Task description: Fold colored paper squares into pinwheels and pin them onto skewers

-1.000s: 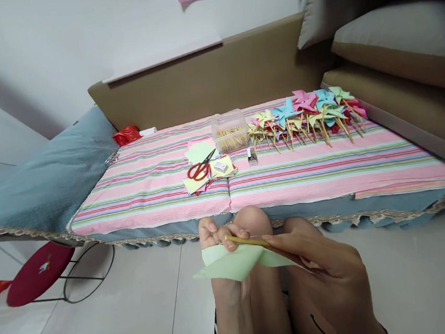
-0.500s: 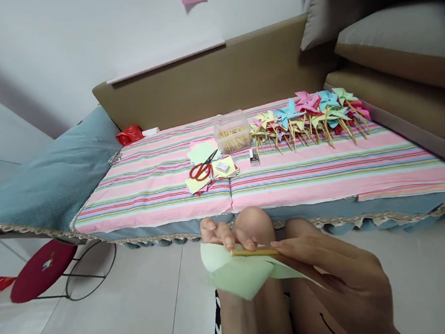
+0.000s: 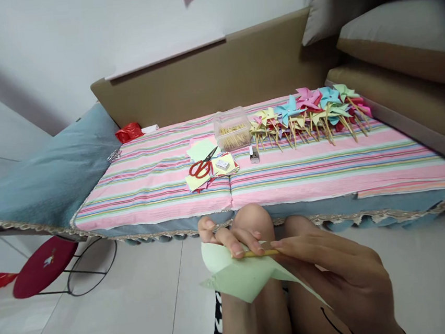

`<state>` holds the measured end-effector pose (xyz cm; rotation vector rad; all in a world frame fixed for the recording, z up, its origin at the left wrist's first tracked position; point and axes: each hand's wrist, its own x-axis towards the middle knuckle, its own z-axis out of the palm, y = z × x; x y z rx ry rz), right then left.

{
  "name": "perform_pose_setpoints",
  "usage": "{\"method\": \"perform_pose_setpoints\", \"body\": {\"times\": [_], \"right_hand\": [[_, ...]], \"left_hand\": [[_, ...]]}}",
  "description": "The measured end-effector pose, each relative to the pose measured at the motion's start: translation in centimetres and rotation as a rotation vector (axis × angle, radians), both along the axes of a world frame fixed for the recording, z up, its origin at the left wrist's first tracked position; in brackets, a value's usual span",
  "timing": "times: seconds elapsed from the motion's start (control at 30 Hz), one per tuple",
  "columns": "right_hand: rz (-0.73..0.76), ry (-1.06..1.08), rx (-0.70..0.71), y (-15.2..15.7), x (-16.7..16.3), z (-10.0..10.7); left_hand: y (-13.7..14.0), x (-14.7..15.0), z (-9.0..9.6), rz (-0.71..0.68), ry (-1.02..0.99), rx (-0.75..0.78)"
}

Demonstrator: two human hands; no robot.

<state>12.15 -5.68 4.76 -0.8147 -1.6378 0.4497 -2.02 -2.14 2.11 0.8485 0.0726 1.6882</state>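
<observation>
Over my knees, a light green paper pinwheel (image 3: 243,280) hangs with its folded blades facing down. A thin wooden stick (image 3: 265,253) lies across the pinwheel's upper side. My left hand (image 3: 229,235) is closed on the pinwheel, two fingertips pressing the stick against the paper; its thumb is hidden. On the right, my right hand (image 3: 338,271) pinches the other end of the stick, much of which its fingers cover. One pale green blade reaches under my right hand.
On the striped sofa cover (image 3: 148,174) are red-handled scissors (image 3: 201,167), paper squares (image 3: 201,149), a small box (image 3: 222,165), a clear box of sticks (image 3: 232,134) and a pin case (image 3: 254,156). Several finished pinwheels (image 3: 311,111) are piled right. A red stool (image 3: 43,265) stands left.
My left fingertips have moved down and right onto the stick, covering its left end. My right hand keeps its pinch. The view has shifted slightly.
</observation>
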Motion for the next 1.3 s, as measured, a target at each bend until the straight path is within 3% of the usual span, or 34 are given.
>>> {"method": "perform_pose_setpoints", "body": {"times": [0.33,0.43,0.53,0.6,0.67,0.77,0.9,1.3], "right_hand": [[-0.081,0.002,-0.085,-0.1,-0.3,-0.2],[-0.070,0.018,-0.306,0.6,0.0,-1.3],[0.086,0.039,-0.637,1.8,1.1,-3.3],[0.167,0.024,-0.801,2.5,2.1,-4.6],[0.218,-0.015,-0.880,3.1,2.9,-5.6],[0.245,-0.046,-0.909,3.6,3.5,-6.4],[0.144,0.081,-0.889,4.0,3.3,-7.2],[0.011,0.103,-0.883,5.4,3.6,-9.5]], "left_hand": [[-0.2,0.4,0.2,0.120,0.066,-0.143],[0.1,0.5,0.4,0.220,0.159,-0.371],[1.0,0.5,0.5,0.325,0.247,-0.615],[1.8,0.5,0.5,0.402,0.289,-0.704],[2.7,0.4,0.3,0.455,0.322,-0.724],[3.8,0.4,-0.2,0.474,0.339,-0.714],[4.6,0.4,-0.8,0.446,0.376,-0.745],[5.8,1.5,-2.0,0.273,0.344,-0.810]]}}
